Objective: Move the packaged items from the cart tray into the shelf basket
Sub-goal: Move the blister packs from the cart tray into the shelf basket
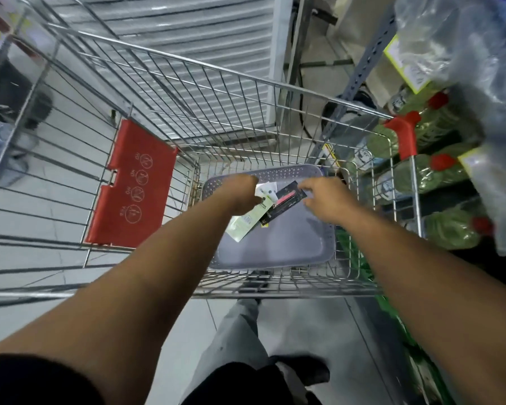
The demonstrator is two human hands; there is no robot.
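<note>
A lavender perforated tray lies in the bottom of a wire shopping cart. My left hand reaches over the tray's far left part, its fingers curled on a pale green packet and a small white packet that stick out from under it. My right hand comes in from the right and pinches the end of a black packet with a pink item. The three packets overlap between my hands. I cannot make out a shelf basket.
The cart's red child-seat flap stands to the left of the tray, and a red handle corner at the right. Shelves with green red-capped bottles and plastic-wrapped goods are close on the right. My legs stand below the cart.
</note>
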